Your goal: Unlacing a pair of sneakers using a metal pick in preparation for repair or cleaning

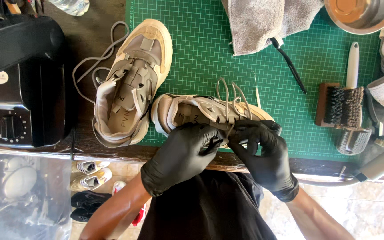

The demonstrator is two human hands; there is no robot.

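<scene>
I see a green mat [192,49] on my table. On its left edge sits a second shoe [132,84], and a black machine with a dial [21,84] is farther left. Above the mat lies a gray towel [263,22]. On its right are brushes [345,106] and a metal bowl [361,13].

A beige and grey sneaker [201,116] is lying on its side on the front edge of the green cutting mat [192,49], with its toe pointing to 3 o'clock and its heel to 9 o'clock. Its grey lace [231,95] is rising in loose loops toward 12 o'clock from the middle of the shoe. The lower part of the sneaker is sitting hidden under two black-gloved hands, which are pinching the lace.
</scene>
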